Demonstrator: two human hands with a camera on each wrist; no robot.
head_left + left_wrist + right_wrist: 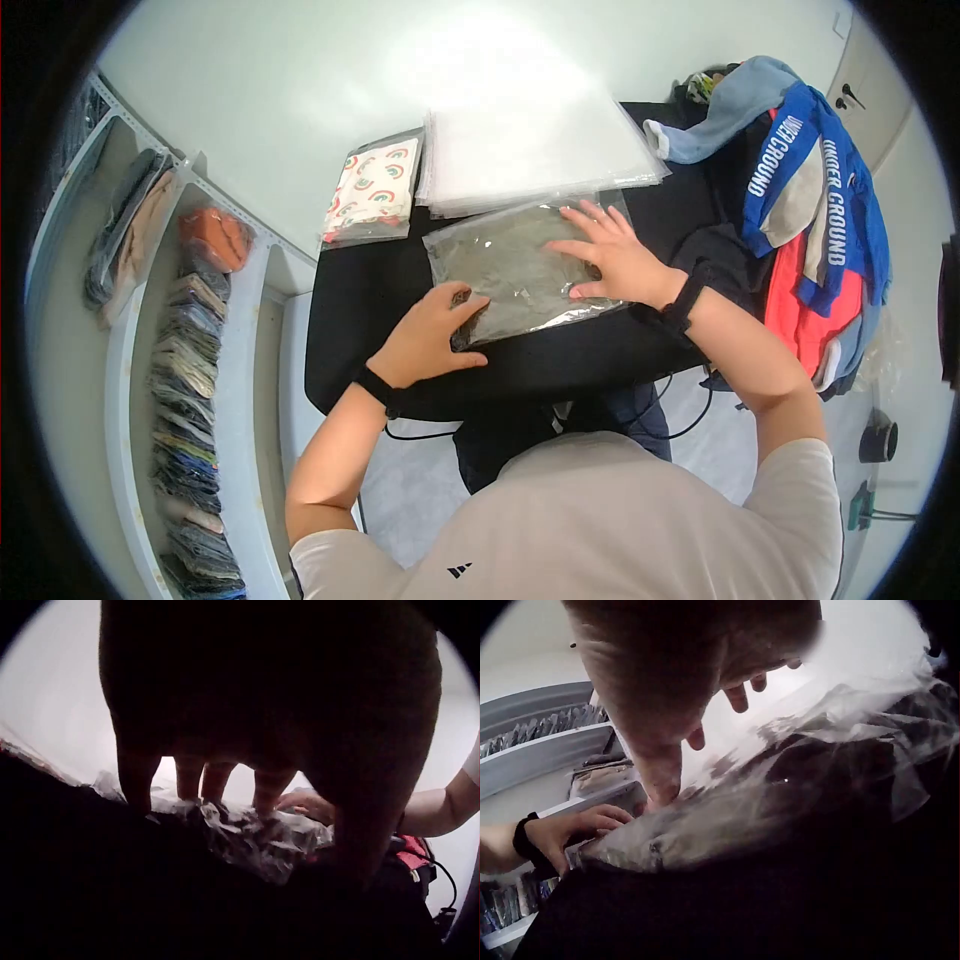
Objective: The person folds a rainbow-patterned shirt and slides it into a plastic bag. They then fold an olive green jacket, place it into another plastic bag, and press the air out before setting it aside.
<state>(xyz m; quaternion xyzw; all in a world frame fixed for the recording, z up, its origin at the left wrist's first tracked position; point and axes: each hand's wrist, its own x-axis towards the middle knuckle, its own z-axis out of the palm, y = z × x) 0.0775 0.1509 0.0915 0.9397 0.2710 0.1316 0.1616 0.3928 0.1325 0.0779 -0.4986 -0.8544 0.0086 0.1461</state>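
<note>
A clear plastic bag with a folded olive-grey garment inside (520,270) lies flat on the black table (350,300). At its left end, the left hand (428,335) touches the bag with spread fingers, the thumb near the table. The right hand (617,258) rests on the bag's right part, fingers spread and fairly straight. In the left wrist view the left hand (262,712) is dark, its fingertips down on crinkled plastic (262,844). In the right wrist view the right thumb of the right hand (690,675) presses the bag (720,832).
A stack of clear bags (530,150) lies at the table's back, beside a bagged rainbow-print garment (375,190). Clothes, including a blue "UNDER GROUND" piece (815,190), are heaped at the right. Shelves with bagged garments (185,370) stand at the left.
</note>
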